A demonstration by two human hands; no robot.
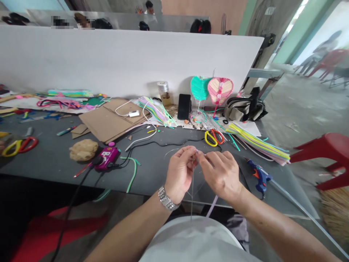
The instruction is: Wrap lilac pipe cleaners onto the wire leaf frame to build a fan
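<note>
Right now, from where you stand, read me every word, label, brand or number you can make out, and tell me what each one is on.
No words, brands or numbers can be read.
Magenta handheld device: small markings, too small to read.
Blue glue gun: no legible lettering.
White patch on the concrete pillar: too blurred to read.

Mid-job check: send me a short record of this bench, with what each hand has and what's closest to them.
Left hand: pinching thin wire at the fingertips, watch on wrist
Right hand: pinching the same wire, with a purple strip hanging below
Nearest right: blue glue gun
Nearest ahead: red and yellow scissors
Surface: grey table
</note>
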